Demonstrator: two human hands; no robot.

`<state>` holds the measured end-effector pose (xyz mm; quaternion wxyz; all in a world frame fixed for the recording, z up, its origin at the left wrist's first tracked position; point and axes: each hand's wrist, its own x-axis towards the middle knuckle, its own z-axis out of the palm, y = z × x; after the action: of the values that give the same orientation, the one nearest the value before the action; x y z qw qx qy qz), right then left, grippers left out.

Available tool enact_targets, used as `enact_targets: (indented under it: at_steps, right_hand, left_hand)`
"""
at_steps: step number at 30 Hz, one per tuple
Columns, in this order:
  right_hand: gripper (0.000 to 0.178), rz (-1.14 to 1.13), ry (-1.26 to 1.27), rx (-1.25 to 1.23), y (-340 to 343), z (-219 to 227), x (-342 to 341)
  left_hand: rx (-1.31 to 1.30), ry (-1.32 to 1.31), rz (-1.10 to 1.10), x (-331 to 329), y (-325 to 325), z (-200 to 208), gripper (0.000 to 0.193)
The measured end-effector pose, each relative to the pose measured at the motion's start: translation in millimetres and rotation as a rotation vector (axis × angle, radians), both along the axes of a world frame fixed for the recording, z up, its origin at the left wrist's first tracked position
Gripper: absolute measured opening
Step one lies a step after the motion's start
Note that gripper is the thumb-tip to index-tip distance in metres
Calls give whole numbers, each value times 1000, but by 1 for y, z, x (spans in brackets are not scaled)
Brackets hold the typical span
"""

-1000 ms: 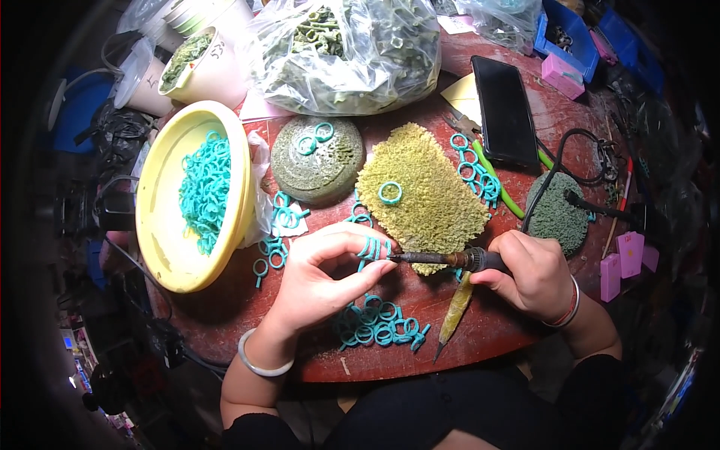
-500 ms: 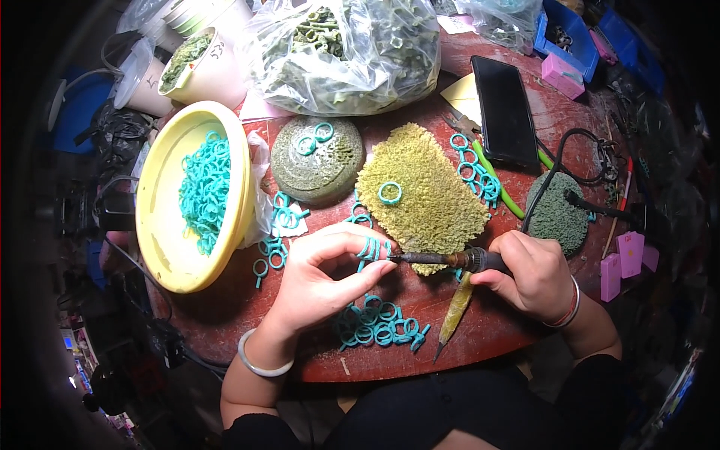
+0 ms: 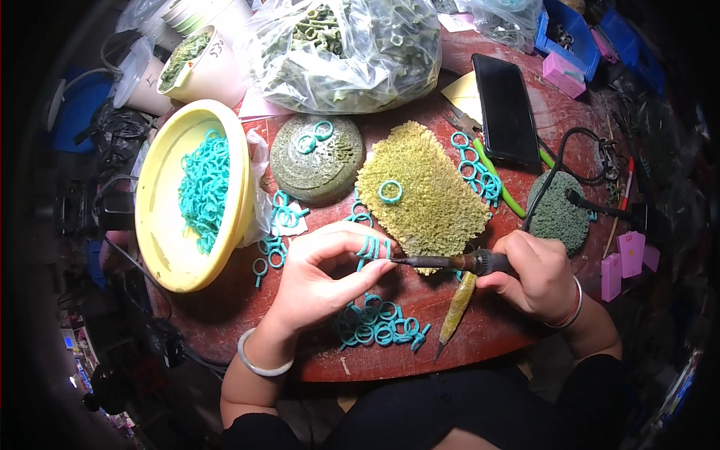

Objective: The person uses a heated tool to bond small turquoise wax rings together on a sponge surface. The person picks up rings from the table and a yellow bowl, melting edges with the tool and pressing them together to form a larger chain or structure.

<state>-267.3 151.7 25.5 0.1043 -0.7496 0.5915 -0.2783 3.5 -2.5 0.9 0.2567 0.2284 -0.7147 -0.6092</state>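
While the yellow bowl [image 3: 161, 225] of teal rings sits at far left, the left hand [image 3: 319, 281] pinches a small cluster of teal wax rings [image 3: 373, 246] between thumb and fingers at table centre. To its right, the right hand [image 3: 529, 274] grips a heated wax pen [image 3: 442, 262], tip touching the cluster. Judged: joining step under way; next calls for steady tip pressure.
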Motion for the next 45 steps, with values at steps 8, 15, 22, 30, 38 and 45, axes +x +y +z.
enact_targets:
  at_steps: [8, 15, 22, 30, 38, 45]
  right_hand:
    - [37, -189, 150, -13, -2, 3, -6]
    - [37, -208, 124, 3, 0, 8, -7]
    - [36, -106, 11, -51, 1, 7, -8]
    - [38, -13, 10, -23, 0, -1, -1]
    - [39, 0, 4, 15, 1, -3, -1]
    - [39, -2, 6, 20, 0, -4, 0]
  left_hand:
    - [-60, 41, -48, -2, -2, 5, 18]
    - [-186, 50, -76, -5, -5, 12, 20]
    - [-235, 11, -30, -3, -4, 11, 18]
    - [-338, 17, -16, -4, -7, 6, 19]
    - [-549, -4, -14, -6, -8, 10, 19]
    - [-600, 2, -26, -6, -8, 10, 20]
